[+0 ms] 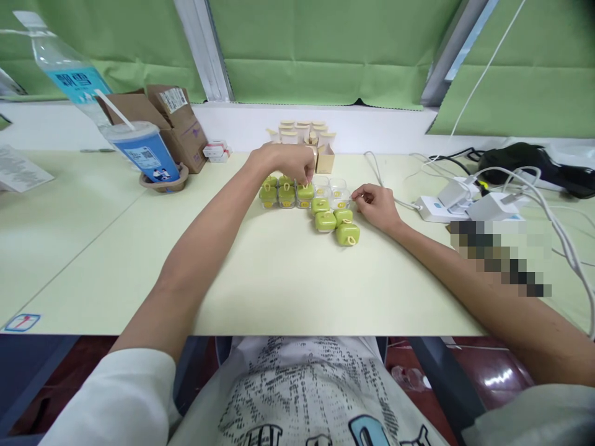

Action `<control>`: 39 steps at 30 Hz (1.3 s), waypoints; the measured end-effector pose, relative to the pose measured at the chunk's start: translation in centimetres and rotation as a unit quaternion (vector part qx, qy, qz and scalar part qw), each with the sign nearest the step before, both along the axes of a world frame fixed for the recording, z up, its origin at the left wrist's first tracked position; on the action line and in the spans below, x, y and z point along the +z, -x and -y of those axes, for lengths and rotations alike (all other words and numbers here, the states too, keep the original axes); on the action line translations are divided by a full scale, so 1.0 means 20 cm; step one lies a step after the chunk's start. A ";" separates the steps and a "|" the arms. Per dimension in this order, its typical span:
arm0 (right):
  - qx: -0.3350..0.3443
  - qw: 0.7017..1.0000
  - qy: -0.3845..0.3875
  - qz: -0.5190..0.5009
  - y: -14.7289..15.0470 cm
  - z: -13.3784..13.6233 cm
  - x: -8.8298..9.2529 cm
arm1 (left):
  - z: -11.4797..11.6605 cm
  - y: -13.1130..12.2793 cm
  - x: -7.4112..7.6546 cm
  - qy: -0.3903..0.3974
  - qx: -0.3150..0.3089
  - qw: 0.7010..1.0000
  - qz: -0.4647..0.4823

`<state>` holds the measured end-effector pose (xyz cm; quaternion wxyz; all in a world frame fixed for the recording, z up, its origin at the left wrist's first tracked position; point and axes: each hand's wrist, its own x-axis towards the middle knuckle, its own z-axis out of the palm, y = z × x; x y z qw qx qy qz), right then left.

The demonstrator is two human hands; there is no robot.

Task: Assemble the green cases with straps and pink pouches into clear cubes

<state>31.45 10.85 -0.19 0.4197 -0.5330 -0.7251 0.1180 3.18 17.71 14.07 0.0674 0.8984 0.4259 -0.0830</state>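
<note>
My left hand reaches over a block of small clear plastic boxes. Its fingers are pinched together on a green lid that sits on a front box. Boxes left of it wear green lids with pale loops; those to the right stand uncovered. My right hand rests on the table at the right end of the block, fingers curled, tips at the side of the last clear box. Several loose green lids lie in front of the uncovered boxes. The left fingertips partly cover the lid beneath them.
Small open cartons stand behind the boxes. At left are a blue cup, a brown cardboard box, a tilted bottle and a small white-and-red box. A power strip with white cables and a black pouch lie at right.
</note>
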 end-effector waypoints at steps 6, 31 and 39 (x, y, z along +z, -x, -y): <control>0.001 1.000 -0.001 -0.001 0.00 0.00 0.00 | 0.04 -0.01 0.01 0.012 0.000 1.000 -0.012; 0.007 1.000 -0.008 0.001 0.00 -0.01 -0.01 | 0.10 -0.07 0.01 -0.025 0.017 0.999 -0.038; 0.008 1.000 -0.009 0.001 0.00 -0.01 -0.01 | 0.32 -0.22 0.07 -0.019 -0.055 0.997 -0.048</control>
